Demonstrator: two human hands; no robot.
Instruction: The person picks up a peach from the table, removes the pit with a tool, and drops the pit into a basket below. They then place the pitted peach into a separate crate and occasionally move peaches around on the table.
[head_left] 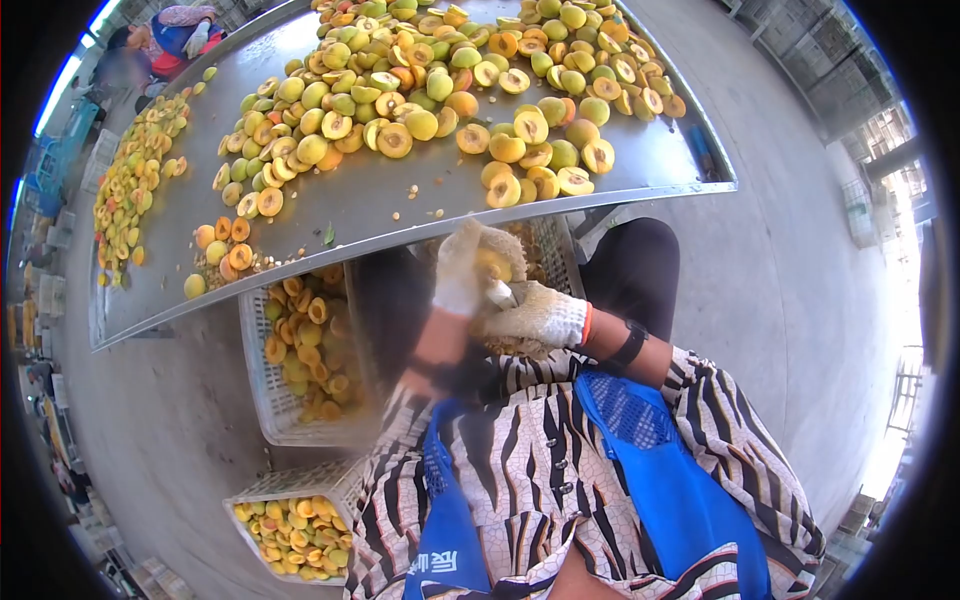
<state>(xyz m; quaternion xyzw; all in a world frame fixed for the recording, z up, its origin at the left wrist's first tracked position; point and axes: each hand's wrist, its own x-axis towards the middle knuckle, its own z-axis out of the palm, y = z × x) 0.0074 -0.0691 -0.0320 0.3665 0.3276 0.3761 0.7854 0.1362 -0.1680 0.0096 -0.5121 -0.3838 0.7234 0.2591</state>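
Observation:
My left hand [466,268], in a pale knit glove and smeared by motion, is closed around a yellow peach [493,264] in front of my lap. Close against it, my right hand [543,316], in a matching glove with an orange cuff, is closed on a short white handle [501,293]. The working end of that handle is hidden at the fruit. Beneath both hands is a crate [567,250] with brownish bits in it, partly covered by my hands. Just beyond my hands runs the raised front edge of a metal table [385,225].
Many halved peaches [395,140] are heaped on the table, with a smaller pile [135,190] at the far left. A crate of peach halves [258,375] stands left of my legs, another crate [290,580] nearer me. A co-worker [185,35] sits at the far left corner.

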